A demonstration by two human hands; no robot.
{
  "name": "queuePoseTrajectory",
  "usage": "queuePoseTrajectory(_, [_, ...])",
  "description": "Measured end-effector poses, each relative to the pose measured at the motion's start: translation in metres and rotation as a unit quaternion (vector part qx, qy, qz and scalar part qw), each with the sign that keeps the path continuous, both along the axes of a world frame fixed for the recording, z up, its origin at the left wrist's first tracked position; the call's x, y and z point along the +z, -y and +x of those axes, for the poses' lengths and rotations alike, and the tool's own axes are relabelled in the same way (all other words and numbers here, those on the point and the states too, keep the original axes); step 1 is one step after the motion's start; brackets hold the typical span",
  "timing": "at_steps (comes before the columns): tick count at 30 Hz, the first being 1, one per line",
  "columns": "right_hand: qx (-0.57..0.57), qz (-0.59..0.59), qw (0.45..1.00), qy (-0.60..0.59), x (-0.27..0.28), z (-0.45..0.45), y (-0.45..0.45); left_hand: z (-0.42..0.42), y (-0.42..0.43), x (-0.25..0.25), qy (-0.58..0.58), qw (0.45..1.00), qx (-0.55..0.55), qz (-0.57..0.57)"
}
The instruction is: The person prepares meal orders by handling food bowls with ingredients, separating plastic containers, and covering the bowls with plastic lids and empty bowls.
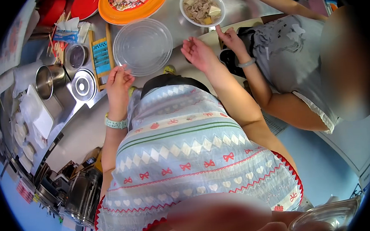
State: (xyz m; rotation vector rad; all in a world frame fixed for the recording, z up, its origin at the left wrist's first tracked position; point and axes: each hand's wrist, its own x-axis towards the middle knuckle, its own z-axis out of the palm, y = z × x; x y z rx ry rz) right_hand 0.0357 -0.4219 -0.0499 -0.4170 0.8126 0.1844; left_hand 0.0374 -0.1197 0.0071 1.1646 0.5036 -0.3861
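My left hand (119, 83), with a pale green band on its wrist, is at the counter's front edge, its fingers curled together beside the clear round plastic lid (143, 46); whether they touch its rim I cannot tell. To the right of the lid my right hand (198, 54) hangs palm up, fingers loosely apart, holding nothing. Above it stands a white round bowl (203, 8) of meat slices and pale chunks. A co-worker's hand (233, 42) points a finger close to the bowl's lower rim.
Left of the lid lies a wooden-framed blue grater (101, 57), then a round metal lid (83, 85) and a steel pot (45, 82). An orange round lid (104, 11) lies behind. A co-worker (291, 64) in grey stands close on the right.
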Motion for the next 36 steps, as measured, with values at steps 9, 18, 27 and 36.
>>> queuePoseTrajectory(9, [0.160, -0.110, 0.978, 0.076, 0.061, -0.026, 0.013, 0.021, 0.039, 0.006, 0.015, 0.997, -0.077, 0.012])
queuePoseTrajectory(18, [-0.006, -0.417, 0.909, -0.010, 0.084, 0.038, 0.084, 0.018, 0.041, 0.001, 0.012, 0.996, -0.083, 0.015])
queuePoseTrajectory(27, [0.074, -0.394, 0.915, 0.043, -0.005, 0.093, 0.165, 0.007, 0.028, -0.002, 0.006, 0.997, -0.071, 0.012])
queuePoseTrajectory(36, [0.092, -0.265, 0.953, 0.114, -0.031, 0.091, 0.187, 0.008, 0.025, 0.001, 0.000, 0.999, -0.053, 0.004])
